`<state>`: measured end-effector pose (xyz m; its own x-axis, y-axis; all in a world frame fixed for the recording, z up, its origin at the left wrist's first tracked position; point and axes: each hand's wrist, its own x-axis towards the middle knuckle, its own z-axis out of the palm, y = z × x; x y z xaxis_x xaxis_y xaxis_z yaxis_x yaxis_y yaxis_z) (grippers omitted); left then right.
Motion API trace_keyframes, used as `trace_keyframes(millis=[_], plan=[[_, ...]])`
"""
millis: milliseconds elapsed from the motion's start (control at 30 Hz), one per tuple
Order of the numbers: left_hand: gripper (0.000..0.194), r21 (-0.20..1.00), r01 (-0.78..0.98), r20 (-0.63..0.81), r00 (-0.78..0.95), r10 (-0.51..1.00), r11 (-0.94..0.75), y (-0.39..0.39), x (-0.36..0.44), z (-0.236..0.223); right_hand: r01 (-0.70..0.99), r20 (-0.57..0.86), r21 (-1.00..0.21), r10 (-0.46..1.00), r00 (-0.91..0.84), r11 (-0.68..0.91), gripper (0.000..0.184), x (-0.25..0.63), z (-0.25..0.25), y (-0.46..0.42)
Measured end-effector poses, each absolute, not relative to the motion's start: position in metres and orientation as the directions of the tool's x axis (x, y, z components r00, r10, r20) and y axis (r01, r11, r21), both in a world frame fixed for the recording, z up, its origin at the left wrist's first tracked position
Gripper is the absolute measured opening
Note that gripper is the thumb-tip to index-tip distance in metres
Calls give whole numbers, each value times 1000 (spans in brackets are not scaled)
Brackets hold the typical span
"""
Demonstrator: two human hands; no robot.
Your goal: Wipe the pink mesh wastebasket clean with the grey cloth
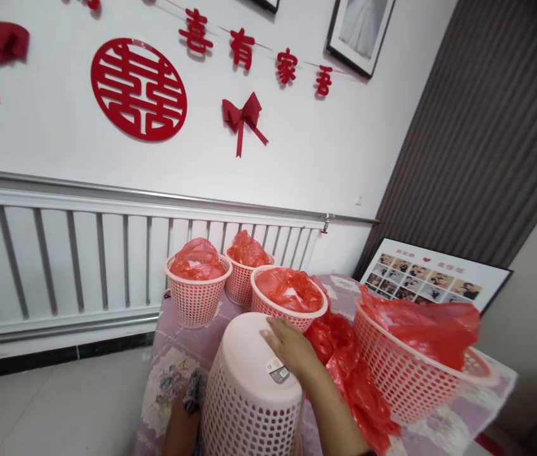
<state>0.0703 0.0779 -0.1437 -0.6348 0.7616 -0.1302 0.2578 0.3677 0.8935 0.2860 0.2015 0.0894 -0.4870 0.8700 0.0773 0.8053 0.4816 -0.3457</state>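
A pale pink perforated plastic basket point(249, 380) stands upside down on the table close to me, a label on its base. My right hand point(290, 342) rests on that base near its far edge, fingers stretched out. At the basket's left side is my left hand point(178, 415), low in view with a dark patterned cloth point(195, 391) at its fingers. The fingers themselves are mostly hidden by the cloth. Crumpled red plastic bags point(344, 373) lie right of the basket, beside my right forearm.
Pink baskets lined with red bags stand around: one at left point(196, 297), one behind point(240, 282), one in the middle point(273, 310), a large one at right point(392, 373). A flowered cloth covers the table point(166, 373). Behind are a radiator point(111, 259) and a photo board point(491, 278).
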Motion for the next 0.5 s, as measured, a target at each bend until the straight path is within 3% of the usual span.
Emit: trace_keyframes(millis=[133,267,367,500], plan=[[53,900,182,-195,-644,740,395,70,70,-151,812,71,-347,876,-477,470,63,285,91,201],[50,944,147,-144,-620,771,295,53,80,-123,805,74,-354,872,-484,477,63,285,90,202],[54,989,140,40,-603,797,57,44,97,-84,796,88,-357,866,-492,489,64,286,87,203],[48,931,324,331,-548,768,-170,58,109,-25,798,87,-367,872,-482,478,63,287,85,204]])
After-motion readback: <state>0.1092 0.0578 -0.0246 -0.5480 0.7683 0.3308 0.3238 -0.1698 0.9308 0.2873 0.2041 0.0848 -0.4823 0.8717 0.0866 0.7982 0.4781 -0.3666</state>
